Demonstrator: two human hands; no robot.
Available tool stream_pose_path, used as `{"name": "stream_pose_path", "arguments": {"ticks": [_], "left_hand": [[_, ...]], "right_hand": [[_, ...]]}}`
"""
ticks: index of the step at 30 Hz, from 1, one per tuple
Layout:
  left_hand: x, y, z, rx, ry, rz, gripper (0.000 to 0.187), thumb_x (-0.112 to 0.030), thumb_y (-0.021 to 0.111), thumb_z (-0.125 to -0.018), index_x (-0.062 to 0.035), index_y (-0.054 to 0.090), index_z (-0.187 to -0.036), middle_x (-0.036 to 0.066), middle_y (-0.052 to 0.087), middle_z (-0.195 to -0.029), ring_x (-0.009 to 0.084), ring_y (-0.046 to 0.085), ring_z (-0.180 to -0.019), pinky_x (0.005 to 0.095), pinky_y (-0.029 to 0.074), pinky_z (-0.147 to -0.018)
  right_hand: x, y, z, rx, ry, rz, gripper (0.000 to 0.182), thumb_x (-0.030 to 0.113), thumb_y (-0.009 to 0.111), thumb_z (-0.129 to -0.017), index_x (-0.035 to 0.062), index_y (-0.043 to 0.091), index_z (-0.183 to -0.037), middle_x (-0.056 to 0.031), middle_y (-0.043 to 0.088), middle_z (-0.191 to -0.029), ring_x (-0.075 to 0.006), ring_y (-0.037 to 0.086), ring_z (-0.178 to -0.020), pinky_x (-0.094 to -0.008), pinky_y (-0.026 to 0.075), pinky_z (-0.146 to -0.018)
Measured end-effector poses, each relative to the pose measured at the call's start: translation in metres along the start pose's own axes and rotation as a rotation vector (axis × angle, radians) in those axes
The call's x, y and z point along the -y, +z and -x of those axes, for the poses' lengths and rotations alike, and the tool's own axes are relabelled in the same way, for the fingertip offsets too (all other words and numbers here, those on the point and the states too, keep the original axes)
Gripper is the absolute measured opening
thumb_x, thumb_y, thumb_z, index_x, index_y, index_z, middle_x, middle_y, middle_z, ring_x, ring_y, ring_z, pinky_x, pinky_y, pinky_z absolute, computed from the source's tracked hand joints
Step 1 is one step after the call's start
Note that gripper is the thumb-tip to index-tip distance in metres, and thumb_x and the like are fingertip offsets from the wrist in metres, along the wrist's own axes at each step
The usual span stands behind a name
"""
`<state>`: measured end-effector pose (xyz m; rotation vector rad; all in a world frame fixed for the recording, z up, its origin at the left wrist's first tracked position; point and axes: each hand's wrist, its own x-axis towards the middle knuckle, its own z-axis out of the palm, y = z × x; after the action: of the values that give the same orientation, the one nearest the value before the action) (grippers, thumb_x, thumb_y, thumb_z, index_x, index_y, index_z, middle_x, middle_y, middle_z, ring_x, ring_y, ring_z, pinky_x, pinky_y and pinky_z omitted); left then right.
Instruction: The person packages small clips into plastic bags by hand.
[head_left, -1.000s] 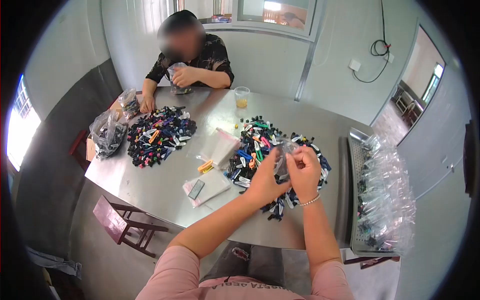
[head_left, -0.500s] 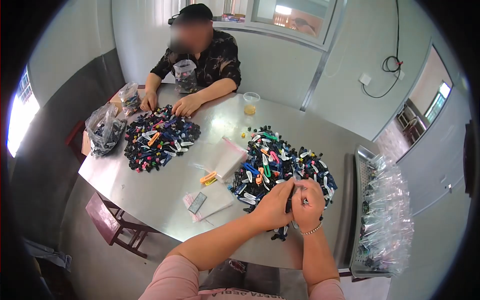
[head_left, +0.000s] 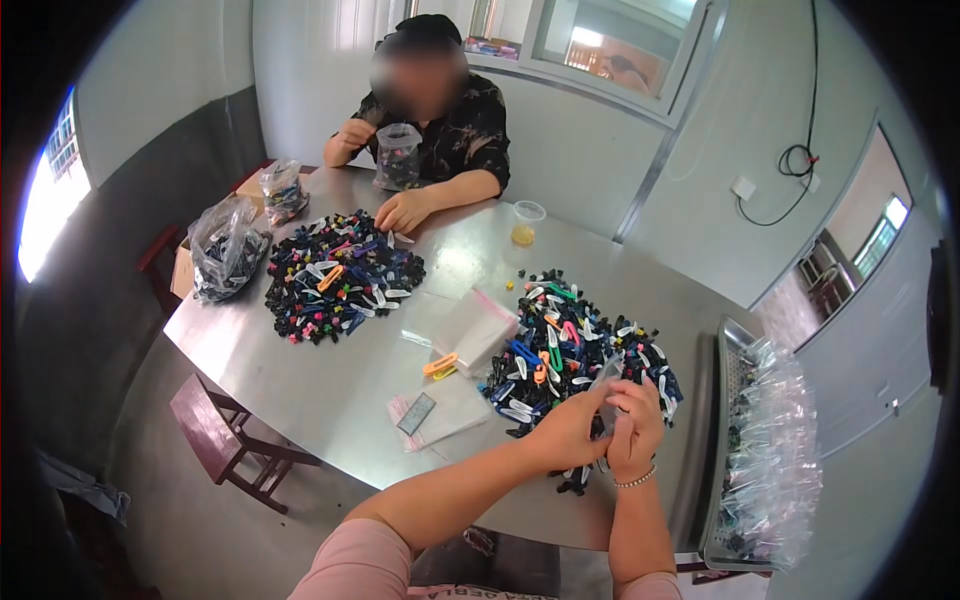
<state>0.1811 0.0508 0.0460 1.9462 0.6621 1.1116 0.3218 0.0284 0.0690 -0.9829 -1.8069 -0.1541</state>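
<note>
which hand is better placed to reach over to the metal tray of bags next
Probably the right: your right hand is nearer the perforated metal tray. Your left hand, meeting it at a clear plastic bag, would have to reach past it.

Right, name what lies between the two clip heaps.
In the head view, clear plastic bags lie between the left heap and the right heap, with an orange clip and a yellow clip at their edge.

Steel table [head_left: 330, 390] with two clip piles [head_left: 345, 275], clear bags [head_left: 478, 335], cup [head_left: 526, 222], metal tray [head_left: 712, 450].
</note>
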Motion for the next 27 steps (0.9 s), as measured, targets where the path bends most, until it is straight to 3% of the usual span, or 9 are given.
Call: {"name": "stream_pose_path", "arguments": {"ticks": [2,3,4,6,9,15,21,24,27], "left_hand": [[-0.007,-0.009,-0.002,0.115,-0.186,0.153,0.062,-0.011,0.069,-0.077,0.0017,0.042,-0.131,0.018,0.059,-0.113,0.0271,0.059,-0.105,0.0345,0.047,-0.091],[-0.001,-0.008,-0.003,0.120,-0.190,0.155,0.062,-0.011,0.069,-0.077,0.0017,0.042,-0.131,0.018,0.059,-0.113,0.0271,0.059,-0.105,0.0345,0.047,-0.091],[0.010,-0.006,-0.004,0.128,-0.224,0.356,0.059,-0.009,0.067,-0.080,0.0011,0.042,-0.132,0.014,0.059,-0.113,0.0221,0.058,-0.106,0.0325,0.047,-0.091],[0.014,-0.006,-0.005,0.134,-0.249,0.869,0.045,-0.005,0.061,-0.089,0.0000,0.045,-0.131,0.007,0.058,-0.116,0.0139,0.055,-0.108,0.0290,0.046,-0.091],[0.016,-0.010,-0.009,0.052,-0.465,1.062,0.030,-0.017,0.055,-0.097,0.0016,0.056,-0.122,0.007,0.061,-0.115,0.0147,0.059,-0.105,0.0287,0.047,-0.092],[0.023,-0.010,-0.014,-0.006,-0.576,0.796,0.028,-0.021,0.050,-0.100,-0.0010,0.065,-0.114,0.007,0.069,-0.106,0.0143,0.065,-0.097,0.0297,0.050,-0.087],[0.028,-0.008,-0.012,0.052,-0.519,0.652,0.024,-0.016,0.053,-0.099,-0.0013,0.069,-0.110,0.005,0.069,-0.099,0.0093,0.064,-0.088,0.0242,0.051,-0.078],[0.035,-0.007,-0.009,0.083,-0.465,0.554,0.022,-0.013,0.053,-0.098,0.0003,0.069,-0.106,0.002,0.068,-0.092,0.0060,0.060,-0.081,0.0219,0.049,-0.073],[0.037,-0.009,-0.009,0.118,-0.406,0.453,0.021,-0.010,0.053,-0.097,0.0014,0.070,-0.101,-0.001,0.066,-0.085,0.0030,0.056,-0.075,0.0202,0.047,-0.069]], "right_hand": [[-0.001,0.000,0.002,0.020,-0.009,-0.037,0.028,0.024,0.047,-0.096,0.0037,0.064,-0.089,-0.0119,0.066,-0.100,-0.0305,0.062,-0.089,-0.0481,0.040,-0.096],[-0.002,0.001,0.003,0.046,-0.007,-0.062,0.034,0.027,0.040,-0.097,0.0024,0.064,-0.093,-0.0139,0.065,-0.104,-0.0321,0.062,-0.092,-0.0479,0.040,-0.097],[-0.003,0.002,0.004,0.071,-0.002,-0.086,0.042,0.029,0.034,-0.099,0.0012,0.065,-0.096,-0.0160,0.065,-0.108,-0.0337,0.062,-0.095,-0.0477,0.040,-0.097],[-0.004,0.005,0.005,0.067,-0.005,-0.088,0.042,0.027,0.033,-0.099,0.0004,0.065,-0.098,-0.0168,0.065,-0.110,-0.0343,0.062,-0.097,-0.0472,0.040,-0.097],[-0.007,0.004,0.006,0.088,0.009,-0.077,0.040,0.023,0.033,-0.098,-0.0012,0.065,-0.098,-0.0187,0.064,-0.113,-0.0361,0.062,-0.098,-0.0462,0.041,-0.096],[-0.006,0.002,0.000,-0.020,0.098,0.059,0.011,0.002,0.058,-0.087,-0.0003,0.064,-0.096,-0.0149,0.067,-0.104,-0.0329,0.063,-0.093,-0.0381,0.050,-0.083],[-0.011,-0.002,-0.002,-0.039,0.058,0.094,0.017,0.002,0.063,-0.083,0.0016,0.065,-0.100,-0.0112,0.067,-0.105,-0.0313,0.062,-0.094,-0.0399,0.049,-0.086],[-0.009,-0.008,-0.004,0.145,-0.001,0.180,0.026,0.005,0.066,-0.080,0.0030,0.064,-0.106,-0.0095,0.062,-0.116,-0.0310,0.057,-0.104,-0.0479,0.040,-0.098],[-0.010,-0.012,-0.004,0.184,-0.033,0.215,0.028,0.007,0.065,-0.081,0.0044,0.064,-0.109,-0.0097,0.060,-0.120,-0.0314,0.056,-0.107,-0.0482,0.039,-0.099]]}}
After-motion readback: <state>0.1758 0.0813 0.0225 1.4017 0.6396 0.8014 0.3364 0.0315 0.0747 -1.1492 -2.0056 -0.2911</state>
